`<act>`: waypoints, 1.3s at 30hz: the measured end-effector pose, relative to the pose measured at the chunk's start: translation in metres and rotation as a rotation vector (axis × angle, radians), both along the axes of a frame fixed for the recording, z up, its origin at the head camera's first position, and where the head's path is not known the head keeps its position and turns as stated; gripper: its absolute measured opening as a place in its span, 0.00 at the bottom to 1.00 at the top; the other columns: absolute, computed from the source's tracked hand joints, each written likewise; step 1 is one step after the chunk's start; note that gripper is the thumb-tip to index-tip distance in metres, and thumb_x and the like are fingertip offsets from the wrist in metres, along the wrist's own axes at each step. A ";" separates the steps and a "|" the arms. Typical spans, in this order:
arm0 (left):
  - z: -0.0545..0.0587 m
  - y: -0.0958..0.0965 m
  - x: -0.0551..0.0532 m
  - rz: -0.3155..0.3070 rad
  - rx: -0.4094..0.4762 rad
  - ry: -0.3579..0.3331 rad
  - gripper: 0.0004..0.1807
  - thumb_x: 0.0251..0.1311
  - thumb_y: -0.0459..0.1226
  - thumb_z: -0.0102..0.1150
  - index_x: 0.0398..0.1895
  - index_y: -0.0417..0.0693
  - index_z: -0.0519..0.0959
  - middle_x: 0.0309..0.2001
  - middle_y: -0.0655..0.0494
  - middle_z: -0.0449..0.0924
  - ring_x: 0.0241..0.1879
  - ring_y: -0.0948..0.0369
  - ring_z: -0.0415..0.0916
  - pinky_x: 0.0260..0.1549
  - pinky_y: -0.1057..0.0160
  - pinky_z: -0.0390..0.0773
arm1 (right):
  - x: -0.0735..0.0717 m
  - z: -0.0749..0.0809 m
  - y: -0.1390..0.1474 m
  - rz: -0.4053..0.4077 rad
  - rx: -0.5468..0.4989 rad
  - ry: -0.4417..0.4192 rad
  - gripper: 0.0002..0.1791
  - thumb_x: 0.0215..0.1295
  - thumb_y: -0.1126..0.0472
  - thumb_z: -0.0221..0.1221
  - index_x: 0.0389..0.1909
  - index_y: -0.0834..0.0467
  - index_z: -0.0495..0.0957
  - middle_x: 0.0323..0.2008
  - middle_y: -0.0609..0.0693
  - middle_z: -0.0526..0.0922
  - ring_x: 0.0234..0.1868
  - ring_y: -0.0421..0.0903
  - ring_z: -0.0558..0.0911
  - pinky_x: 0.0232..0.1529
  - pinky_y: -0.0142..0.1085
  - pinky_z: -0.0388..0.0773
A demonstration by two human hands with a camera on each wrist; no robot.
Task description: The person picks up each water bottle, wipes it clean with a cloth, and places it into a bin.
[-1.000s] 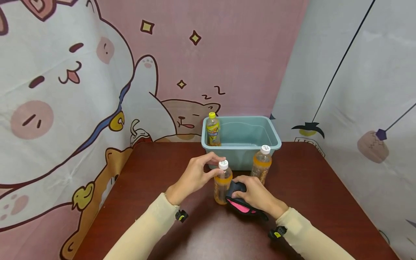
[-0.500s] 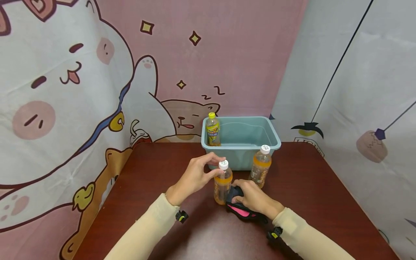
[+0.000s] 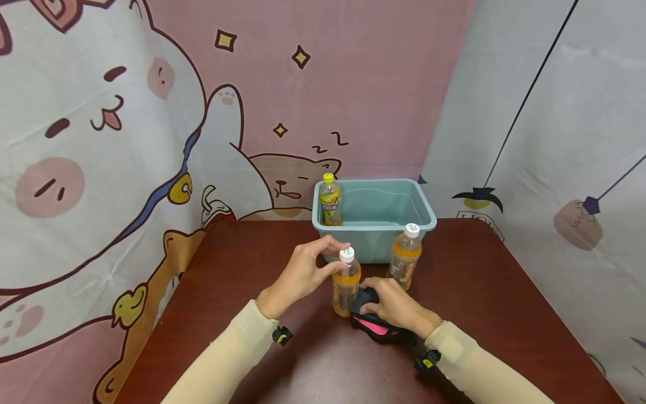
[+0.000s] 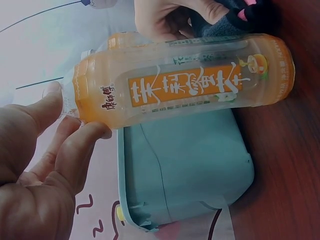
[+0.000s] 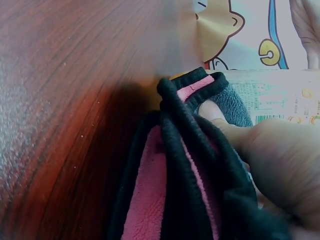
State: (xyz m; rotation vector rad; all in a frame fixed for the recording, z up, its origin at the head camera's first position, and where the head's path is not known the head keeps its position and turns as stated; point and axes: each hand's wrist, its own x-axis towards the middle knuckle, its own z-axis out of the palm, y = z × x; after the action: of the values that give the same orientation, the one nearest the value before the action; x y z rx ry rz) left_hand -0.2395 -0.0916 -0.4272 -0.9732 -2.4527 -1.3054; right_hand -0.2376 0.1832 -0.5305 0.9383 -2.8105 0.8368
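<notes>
A clear plastic drink bottle point(image 3: 345, 293) with a white cap and an orange label band stands upright on the table. My left hand point(image 3: 303, 269) holds it by the neck, thumb and fingers around the part just under the cap. In the left wrist view the bottle point(image 4: 185, 82) shows its orange label with white lettering. My right hand point(image 3: 396, 303) grips a bunched cloth point(image 3: 373, 326), dark grey with a pink side and black edging, against the bottle's lower right side. In the right wrist view the folded cloth point(image 5: 150, 190) hangs below the thumb, close over the tabletop.
Behind the hands stands a light blue plastic tub point(image 3: 373, 229). A yellow-capped bottle point(image 3: 330, 206) is upright in its left end. Another white-capped bottle point(image 3: 405, 259) stands in front of the tub's right side. A cartoon-printed curtain point(image 3: 383, 84) hangs behind the brown table point(image 3: 242, 264).
My right hand has shifted slightly down along the bottle with the cloth. The left hand and the bottle have stayed in place.
</notes>
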 end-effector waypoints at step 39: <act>-0.001 -0.001 0.001 -0.001 0.014 -0.009 0.22 0.69 0.35 0.83 0.64 0.53 0.88 0.64 0.55 0.95 0.60 0.56 0.96 0.61 0.56 0.95 | 0.008 0.070 0.003 -0.050 -0.293 0.072 0.31 0.64 0.58 0.86 0.68 0.54 0.91 0.60 0.49 0.96 0.50 0.44 0.92 0.49 0.34 0.92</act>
State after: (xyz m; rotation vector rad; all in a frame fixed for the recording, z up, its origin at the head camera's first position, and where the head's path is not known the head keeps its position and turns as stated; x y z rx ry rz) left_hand -0.2381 -0.0928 -0.4278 -0.9673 -2.4470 -1.3282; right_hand -0.2298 0.1866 -0.4606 0.8315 -2.5448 1.1430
